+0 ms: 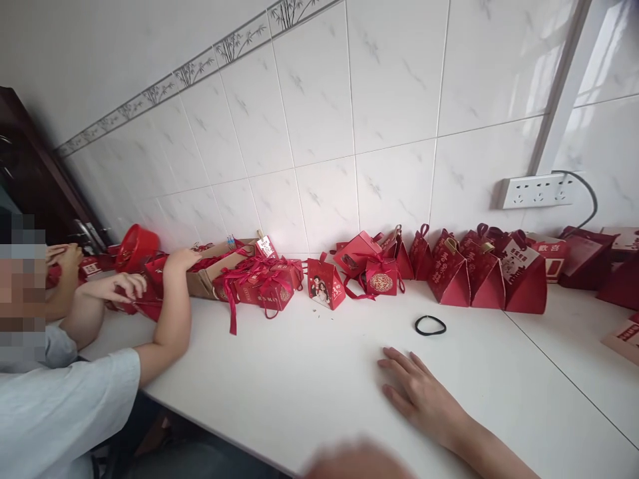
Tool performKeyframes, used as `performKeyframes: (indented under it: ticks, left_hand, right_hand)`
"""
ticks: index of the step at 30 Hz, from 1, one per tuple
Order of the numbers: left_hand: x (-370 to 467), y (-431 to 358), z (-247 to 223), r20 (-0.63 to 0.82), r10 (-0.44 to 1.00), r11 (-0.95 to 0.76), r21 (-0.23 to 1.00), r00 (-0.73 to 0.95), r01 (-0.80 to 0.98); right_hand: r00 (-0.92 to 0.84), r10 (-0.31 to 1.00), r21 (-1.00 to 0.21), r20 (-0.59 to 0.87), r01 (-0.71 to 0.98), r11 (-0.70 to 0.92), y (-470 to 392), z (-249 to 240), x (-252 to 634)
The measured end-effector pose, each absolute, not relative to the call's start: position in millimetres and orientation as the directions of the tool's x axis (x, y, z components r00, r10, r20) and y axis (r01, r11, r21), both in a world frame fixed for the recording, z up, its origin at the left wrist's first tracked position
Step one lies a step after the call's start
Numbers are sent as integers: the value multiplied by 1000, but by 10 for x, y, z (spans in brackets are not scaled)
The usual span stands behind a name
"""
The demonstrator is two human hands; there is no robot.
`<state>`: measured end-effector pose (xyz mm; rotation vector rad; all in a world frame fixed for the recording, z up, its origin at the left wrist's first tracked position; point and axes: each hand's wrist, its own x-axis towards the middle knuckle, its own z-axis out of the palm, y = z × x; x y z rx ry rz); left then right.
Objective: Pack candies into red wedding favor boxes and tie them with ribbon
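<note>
Head view: black loop (430, 325) beyond splayed right hand (417, 392); left hand (357, 462) blurred, state unclear.

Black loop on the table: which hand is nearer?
Right. The right hand rests on the table, short of the black loop; the left hand, blurred, is farther back.

White tabletop (279, 379), dark seam (572, 381) on R side; blk loop (430, 325) lying flat, apart from the boxes; upright red boxes (486, 286) in a row nr back edge; couple-print box (325, 285) nr ctr; open brown carton (200, 283) further L, w/ ribboned pkgs (259, 287) beside it
</note>
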<state>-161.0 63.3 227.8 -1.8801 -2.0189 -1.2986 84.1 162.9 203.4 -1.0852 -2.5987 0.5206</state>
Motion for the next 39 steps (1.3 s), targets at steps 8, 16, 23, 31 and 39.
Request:
performKeyframes:
  ticks: [8,16,23,31,39]
  left_hand:
    - [-2700,1407,2821,376,801,338,358,-465,871]
    - [-3264,1319,2381,269,615,689,274,-741,671]
    - [-3252,1305,2326,215,616,733,198,-758,651]
    - [-3216,1234,2287,197,639,723,177,-744,668]
    - [-3250,1247,2328,179,635,724,201,-752,659]
  right_hand:
    - [-669,737,-455,101,627,632,1588,2143,814]
    - [-655,747,-493,114,616,615,1598,2194,820]
    - [-660,743,-529,110,594,606,1655,2193,864]
    - [-658,743,-547,124,579,604,1662,2192,911]
    - [-651,748,-570,131,568,594,1662,2203,914]
